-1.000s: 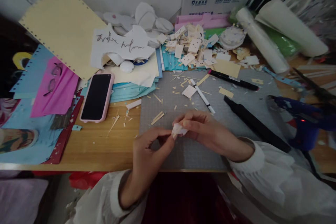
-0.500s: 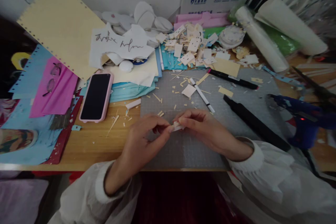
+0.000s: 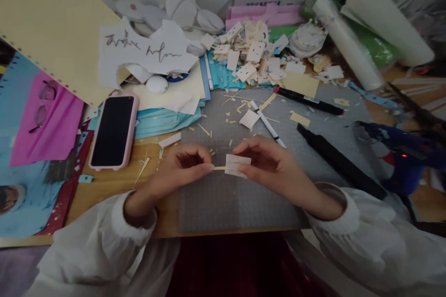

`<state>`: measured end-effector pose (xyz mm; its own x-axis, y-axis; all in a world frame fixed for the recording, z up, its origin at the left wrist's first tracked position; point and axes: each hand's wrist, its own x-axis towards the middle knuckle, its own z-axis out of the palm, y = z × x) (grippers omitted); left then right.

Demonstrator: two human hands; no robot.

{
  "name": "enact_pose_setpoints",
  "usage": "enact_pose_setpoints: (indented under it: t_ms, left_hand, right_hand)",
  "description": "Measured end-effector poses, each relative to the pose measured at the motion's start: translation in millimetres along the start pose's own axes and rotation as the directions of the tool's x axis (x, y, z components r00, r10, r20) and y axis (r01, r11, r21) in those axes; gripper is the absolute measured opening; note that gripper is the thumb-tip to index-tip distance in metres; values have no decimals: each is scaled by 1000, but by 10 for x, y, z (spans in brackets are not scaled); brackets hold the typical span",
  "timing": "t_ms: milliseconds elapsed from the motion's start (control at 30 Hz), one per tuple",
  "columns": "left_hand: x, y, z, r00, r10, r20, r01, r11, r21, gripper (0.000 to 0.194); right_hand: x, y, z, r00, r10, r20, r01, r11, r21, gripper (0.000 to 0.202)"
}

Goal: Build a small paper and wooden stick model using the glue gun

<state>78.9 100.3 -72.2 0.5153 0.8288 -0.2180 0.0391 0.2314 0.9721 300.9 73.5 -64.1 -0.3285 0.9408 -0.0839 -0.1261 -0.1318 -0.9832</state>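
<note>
My right hand (image 3: pixel 275 162) pinches a small white paper piece (image 3: pixel 232 158) with a crease or slit across it, over the grey cutting mat (image 3: pixel 223 209). From its left edge runs a thin cream paper strip (image 3: pixel 219 168), whose other end sits between the thumb and finger of my left hand (image 3: pixel 184 167). Whether the strip is fixed to the white piece, I cannot tell. Just beyond my hands lie a white pen (image 3: pixel 266 123), a cream paper square (image 3: pixel 249 119) and scattered scraps.
A phone (image 3: pixel 113 130) lies at the left, near pink cloth (image 3: pixel 52 120) with glasses. A heap of small paper pieces (image 3: pixel 256 51) stands at the back. To the right are a black marker (image 3: pixel 310 100), a black cutter-like tool (image 3: pixel 337 162) and a blue glue gun (image 3: pixel 393 153) with a red light.
My hands have drawn apart, the left one moving left. The white piece now shows flat in my right hand, and the strip is visible between the hands. The view has shifted somewhat.
</note>
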Motion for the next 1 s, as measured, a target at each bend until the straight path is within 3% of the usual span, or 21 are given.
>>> enact_pose_setpoints:
  t_ms: [233,767,1000]
  left_hand:
    - [1,46,-1,1000,-1,25,2,1000,-15,24]
    - [8,74,11,991,16,136,-21,999,40,24]
    - [15,89,34,993,-7,122,1,999,52,26]
  right_hand:
    - [-29,-39,20,995,77,65,-76,997,-18,20]
    - [-43,-24,21,993,85,77,-81,995,-57,22]
    - [-37,-48,16,994,78,80,-72,994,-82,21]
